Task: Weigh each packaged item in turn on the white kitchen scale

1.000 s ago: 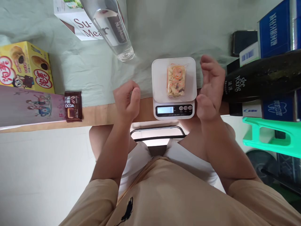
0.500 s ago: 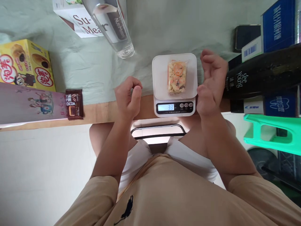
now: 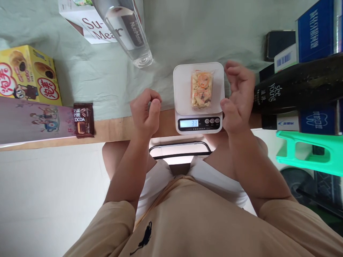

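A wrapped snack (image 3: 202, 89) in a clear packet with orange print lies flat on the white platform of a digital kitchen scale (image 3: 179, 89). The scale's display (image 3: 189, 123) appears to read 33. My left hand (image 3: 147, 114) rests at the table's front edge, left of the scale, fingers curled into a loose fist and nothing visible in it. Beside the scale's right side is my right hand (image 3: 238, 96), its fingers half bent and apart from the thumb. It holds nothing; I cannot tell whether its thumb touches the scale.
At left stand a yellow snack box (image 3: 29, 76), a pink printed package (image 3: 40, 119) and a brown cocoa packet (image 3: 84, 120). A clear bottle (image 3: 131, 35) leans before a white box (image 3: 89, 26). A dark bottle (image 3: 300, 84), blue boxes (image 3: 317, 32) and a green stool (image 3: 311, 151) are at right.
My right hand has shifted slightly left, nearer the scale. My left hand, the snack packet and the scale's reading look the same.
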Available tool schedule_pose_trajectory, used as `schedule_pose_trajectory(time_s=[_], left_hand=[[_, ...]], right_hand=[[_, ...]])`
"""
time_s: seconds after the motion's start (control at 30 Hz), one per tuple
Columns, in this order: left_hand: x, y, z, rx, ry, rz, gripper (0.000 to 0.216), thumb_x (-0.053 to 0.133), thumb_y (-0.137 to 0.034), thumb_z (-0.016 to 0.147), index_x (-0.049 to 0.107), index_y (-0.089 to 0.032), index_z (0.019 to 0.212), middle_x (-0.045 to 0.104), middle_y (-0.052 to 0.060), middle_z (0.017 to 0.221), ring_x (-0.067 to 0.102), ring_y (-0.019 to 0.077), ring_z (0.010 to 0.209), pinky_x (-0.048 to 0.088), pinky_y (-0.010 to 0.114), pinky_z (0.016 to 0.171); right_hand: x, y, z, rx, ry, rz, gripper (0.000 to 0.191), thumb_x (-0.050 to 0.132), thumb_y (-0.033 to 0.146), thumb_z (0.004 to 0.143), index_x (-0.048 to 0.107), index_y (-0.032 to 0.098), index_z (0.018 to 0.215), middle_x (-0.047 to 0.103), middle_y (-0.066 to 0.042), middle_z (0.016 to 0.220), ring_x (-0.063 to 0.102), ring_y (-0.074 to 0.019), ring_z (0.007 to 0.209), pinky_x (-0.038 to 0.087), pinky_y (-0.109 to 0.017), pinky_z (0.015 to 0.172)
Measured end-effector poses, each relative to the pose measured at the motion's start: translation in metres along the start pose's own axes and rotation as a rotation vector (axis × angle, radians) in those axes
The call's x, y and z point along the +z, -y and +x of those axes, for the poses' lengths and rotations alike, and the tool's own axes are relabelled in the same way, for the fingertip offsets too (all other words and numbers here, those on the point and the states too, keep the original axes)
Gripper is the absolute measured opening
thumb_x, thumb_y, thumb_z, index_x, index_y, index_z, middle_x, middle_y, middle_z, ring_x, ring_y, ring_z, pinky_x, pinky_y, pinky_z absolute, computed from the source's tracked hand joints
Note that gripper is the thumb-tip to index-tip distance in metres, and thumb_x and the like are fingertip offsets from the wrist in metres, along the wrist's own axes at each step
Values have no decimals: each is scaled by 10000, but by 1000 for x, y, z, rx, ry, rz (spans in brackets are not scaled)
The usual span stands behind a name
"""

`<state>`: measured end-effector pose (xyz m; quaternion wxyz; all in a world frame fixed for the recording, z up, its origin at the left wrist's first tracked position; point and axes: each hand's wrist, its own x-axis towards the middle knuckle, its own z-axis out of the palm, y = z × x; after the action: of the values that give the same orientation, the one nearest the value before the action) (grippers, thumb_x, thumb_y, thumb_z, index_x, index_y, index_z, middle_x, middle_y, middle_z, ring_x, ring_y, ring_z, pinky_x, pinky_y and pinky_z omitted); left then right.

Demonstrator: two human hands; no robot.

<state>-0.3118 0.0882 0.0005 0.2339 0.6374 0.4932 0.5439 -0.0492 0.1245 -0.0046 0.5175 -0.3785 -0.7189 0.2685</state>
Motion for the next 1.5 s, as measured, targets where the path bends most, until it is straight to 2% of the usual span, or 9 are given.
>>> schedule_pose_trajectory(time_s=[0.27,0.37,0.5,0.67,0.83,1.0,1.13,1.33,1.5], left_hand=[[1,2,-2,-90,-11,58,655,467,-819,1014,607,-237,749,534,14,674,459,147,607,359,345,591],[0,1,-2,-73,5,51,619,474,-766,1040,609,-232,759,537,12,671,452,138,600,358,336,584],[-1,-2,-1,-41,25,23,544,507,-670,1070,603,-228,767,561,4,651,468,129,587,341,329,557],[-1,-3,1,-45,25,49,566,497,-689,1062,590,-227,749,549,0,631,451,128,574,332,331,546],[-1,-1,0,-56,29,16,553,500,-688,1060,590,-232,758,554,5,643,461,136,582,350,334,554],[1,0,-1,-66,9,-44,563,505,-704,1052,584,-235,750,541,13,653,458,150,599,360,347,574],[-3,-2,1,-55,21,-58,578,486,-712,1052,568,-233,740,528,14,652,455,154,611,358,349,591],[-20,-7,1,-42,-30,-104,541,508,-677,1048,578,-235,744,535,17,659,458,158,623,361,346,596],[-32,-8,-2,-17,-87,-123,533,543,-658,1036,603,-234,718,532,7,602,455,151,573,324,356,566]], right_hand=[[-1,18,1,94,50,-247,476,489,439,919,466,357,1387,564,-90,1587,527,-265,1566,456,-540,1331],[-4,14,1,145,-69,-254,421,571,396,917,570,336,1334,634,-87,1469,638,-294,1416,545,-560,1183],[-4,9,1,238,-199,-283,323,511,392,979,604,311,1278,665,-86,1266,707,-263,1161,590,-504,972],[-8,17,8,131,-106,-435,346,516,508,987,603,314,1259,618,-88,1245,657,-288,1181,575,-547,1012],[0,42,14,111,-145,-487,283,499,446,985,592,325,1224,638,-89,1202,671,-259,1097,612,-478,915],[26,63,23,284,-60,-532,415,660,342,874,609,247,1275,571,-148,1261,619,-300,1208,617,-532,1019],[41,57,29,474,20,-584,555,758,426,869,554,280,1364,472,-132,1287,601,-330,1230,575,-648,1083],[58,36,34,479,100,-697,706,835,322,748,533,259,1383,425,-162,1369,608,-347,1212,575,-693,1049],[48,60,33,450,89,-693,683,704,217,772,546,284,1434,492,-152,1329,636,-296,1112,617,-637,1009]])
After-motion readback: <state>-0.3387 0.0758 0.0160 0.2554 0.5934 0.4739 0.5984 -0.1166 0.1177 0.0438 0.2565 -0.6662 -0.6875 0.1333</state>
